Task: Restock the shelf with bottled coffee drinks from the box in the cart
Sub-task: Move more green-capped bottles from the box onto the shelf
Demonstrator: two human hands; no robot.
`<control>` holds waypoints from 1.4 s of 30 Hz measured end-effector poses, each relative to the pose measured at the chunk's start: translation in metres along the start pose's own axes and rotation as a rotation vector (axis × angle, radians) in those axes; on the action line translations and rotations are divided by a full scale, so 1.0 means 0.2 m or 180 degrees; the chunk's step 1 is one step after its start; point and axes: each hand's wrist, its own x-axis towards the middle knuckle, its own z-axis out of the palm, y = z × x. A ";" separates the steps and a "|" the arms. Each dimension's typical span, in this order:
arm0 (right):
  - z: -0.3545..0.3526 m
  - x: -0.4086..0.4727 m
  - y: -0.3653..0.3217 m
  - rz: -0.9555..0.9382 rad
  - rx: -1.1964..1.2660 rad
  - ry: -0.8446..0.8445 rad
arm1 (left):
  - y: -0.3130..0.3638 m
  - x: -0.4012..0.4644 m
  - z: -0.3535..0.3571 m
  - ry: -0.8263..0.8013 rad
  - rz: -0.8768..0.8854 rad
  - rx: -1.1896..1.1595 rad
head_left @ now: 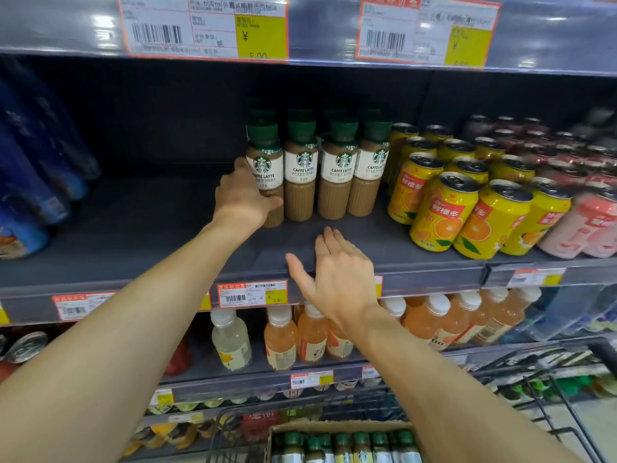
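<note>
Several bottled coffee drinks with green caps and white latte labels stand in rows on the dark shelf (140,235). My left hand (242,198) grips the leftmost front coffee bottle (265,165), fingers behind it and thumb across its lower front. To its right stand more front-row bottles (335,175). My right hand (337,272) hovers open over the shelf's front edge, fingers straight, holding nothing. At the bottom, a cardboard box (334,427) in the wire cart holds more coffee bottles (360,444).
Yellow orange-drink cans (440,212) crowd the shelf right of the coffee; pink cans (587,228) sit further right. Blue bottles (30,182) lean at the far left. Juice bottles (280,339) fill the shelf below. The cart's wire frame (551,396) is at lower right.
</note>
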 end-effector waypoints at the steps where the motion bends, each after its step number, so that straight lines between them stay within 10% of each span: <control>1: 0.00 0.00 0.00 0.0002 0.0012 -0.0006 | 0.00 0.01 0.00 0.0012 0.0010 0.0012; 17: -0.05 0.01 0.00 -0.0022 0.0012 -0.0455 | -0.03 0.06 0.04 0.0039 0.0088 0.0133; 22: -0.11 0.02 0.02 -0.0123 -0.0017 -0.0894 | -0.10 -0.08 0.08 0.0005 -0.0098 0.1316; 27: -0.15 0.05 0.04 -0.0194 0.0063 -0.1267 | -0.18 -0.32 0.14 0.0409 0.0755 0.2107; 34: -0.03 -0.40 0.07 -0.0765 0.0561 -0.0071 | -0.23 -0.67 0.20 0.0038 0.1842 0.2178; 42: 0.26 -1.09 0.35 -0.0704 0.0950 -0.1368 | -0.65 -1.28 0.62 -0.0881 0.2076 0.2260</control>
